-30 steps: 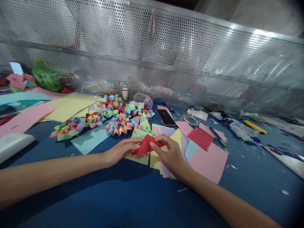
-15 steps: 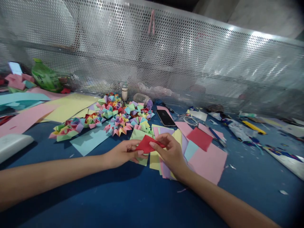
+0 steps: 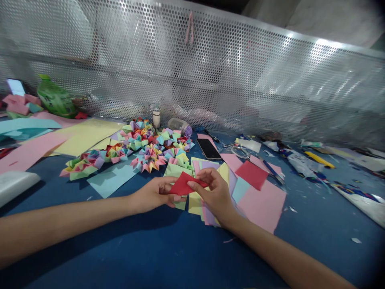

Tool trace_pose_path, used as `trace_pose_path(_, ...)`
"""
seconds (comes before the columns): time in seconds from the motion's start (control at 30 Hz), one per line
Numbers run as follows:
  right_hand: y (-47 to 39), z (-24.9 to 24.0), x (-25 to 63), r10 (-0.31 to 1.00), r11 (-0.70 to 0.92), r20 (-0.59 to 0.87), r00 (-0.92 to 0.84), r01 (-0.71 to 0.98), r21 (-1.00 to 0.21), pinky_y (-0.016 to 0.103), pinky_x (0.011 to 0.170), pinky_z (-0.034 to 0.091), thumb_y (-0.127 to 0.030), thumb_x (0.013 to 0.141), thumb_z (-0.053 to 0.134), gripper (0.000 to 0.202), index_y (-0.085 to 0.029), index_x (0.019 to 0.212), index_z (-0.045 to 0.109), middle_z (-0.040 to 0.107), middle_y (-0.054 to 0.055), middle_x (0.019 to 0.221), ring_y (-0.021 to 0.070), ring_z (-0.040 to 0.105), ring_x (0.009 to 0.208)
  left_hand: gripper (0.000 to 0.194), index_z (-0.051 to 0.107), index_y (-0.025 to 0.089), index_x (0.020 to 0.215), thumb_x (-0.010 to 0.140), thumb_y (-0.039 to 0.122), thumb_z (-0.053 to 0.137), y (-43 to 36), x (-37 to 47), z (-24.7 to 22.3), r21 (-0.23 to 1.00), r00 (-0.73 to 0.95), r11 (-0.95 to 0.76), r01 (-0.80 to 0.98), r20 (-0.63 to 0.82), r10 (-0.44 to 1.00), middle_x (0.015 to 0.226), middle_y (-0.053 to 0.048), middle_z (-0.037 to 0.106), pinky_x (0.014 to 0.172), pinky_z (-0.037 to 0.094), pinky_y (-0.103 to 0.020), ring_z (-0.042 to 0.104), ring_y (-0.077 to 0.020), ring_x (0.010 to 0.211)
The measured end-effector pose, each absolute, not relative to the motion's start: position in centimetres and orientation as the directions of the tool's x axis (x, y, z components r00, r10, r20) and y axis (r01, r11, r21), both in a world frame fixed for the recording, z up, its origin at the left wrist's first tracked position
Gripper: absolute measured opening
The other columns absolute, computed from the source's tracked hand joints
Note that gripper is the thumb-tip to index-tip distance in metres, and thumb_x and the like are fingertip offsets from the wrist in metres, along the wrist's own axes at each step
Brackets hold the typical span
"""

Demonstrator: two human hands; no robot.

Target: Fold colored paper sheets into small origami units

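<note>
A piece of red folded paper [image 3: 184, 184] is held in the air between both hands, just above the blue table [image 3: 135, 253]. My left hand [image 3: 155, 194] pinches its left corner between thumb and fingers. On the other end, my right hand [image 3: 214, 192] grips it, thumb pressed on top and fingers curled behind. Beneath and behind the hands lie sheets of light green paper [image 3: 180, 205] and a fanned stack of coloured paper [image 3: 195, 204]. A square of red paper [image 3: 252, 175] rests on the sheets to the right.
Folded paper flowers [image 3: 148, 157] cluster behind the hands, with a black phone [image 3: 208, 149] beside them. A clear jar [image 3: 177, 124] lies on its side near the perforated metal panel [image 3: 219, 72]. Large paper sheets [image 3: 87, 134] cover the left; a yellow cutter [image 3: 319, 159] lies right.
Both hands keep their hold on the red paper with almost no movement. My left fingers have shifted very slightly; the whole view has drifted a little.
</note>
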State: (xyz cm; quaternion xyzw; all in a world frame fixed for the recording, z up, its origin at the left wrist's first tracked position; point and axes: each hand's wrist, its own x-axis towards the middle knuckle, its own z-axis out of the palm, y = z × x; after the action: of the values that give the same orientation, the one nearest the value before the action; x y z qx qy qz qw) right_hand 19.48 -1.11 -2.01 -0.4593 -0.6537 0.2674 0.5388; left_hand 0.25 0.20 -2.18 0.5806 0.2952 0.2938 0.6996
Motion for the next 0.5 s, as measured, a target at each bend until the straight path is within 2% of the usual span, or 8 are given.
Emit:
trace_pose_path(0.17,-0.88,-1.44,19.83,0.878,0.423,0.469,0.1,0.299,-0.856,0.027,0.066,0.053,-0.03,0.067,0.073,0.028,-0.021,0.083,0.052,0.061,0.0,0.077,0.0142,0.062,0.072,0.052,0.055,0.019,0.118,0.07,0.025,0.073,0.25,0.27,-2.36,0.988,0.644,0.121,-0.099,-0.03,0.765,0.102,-0.008,0.071,0.077,0.049,-0.027,0.063,-0.0244,0.101)
trace_pose_path(0.33,-1.05,-1.02,19.88,0.871,0.425,0.477,0.12,0.302,-0.853,0.026,0.063,0.053,-0.031,0.066,0.074,0.029,-0.021,0.084,0.052,0.06,0.0,0.078,0.0142,0.062,0.072,0.049,0.053,0.019,0.122,0.078,0.034,0.066,0.22,0.29,-1.83,0.99,0.579,0.14,-0.027,-0.099,0.809,0.098,-0.009,0.072,0.07,0.051,-0.027,0.067,-0.0242,0.095)
trace_pose_path(0.5,-1.01,-1.3,19.69,0.867,0.423,0.479,0.135,0.308,-0.852,0.028,0.066,0.054,-0.033,0.066,0.074,0.031,-0.022,0.086,0.053,0.06,0.001,0.079,0.0149,0.063,0.074,0.054,0.054,0.019,0.123,0.074,0.033,0.07,0.34,0.19,-1.94,0.992,0.547,0.125,-0.02,-0.094,0.832,0.091,-0.009,0.074,0.068,0.051,-0.027,0.066,-0.026,0.095)
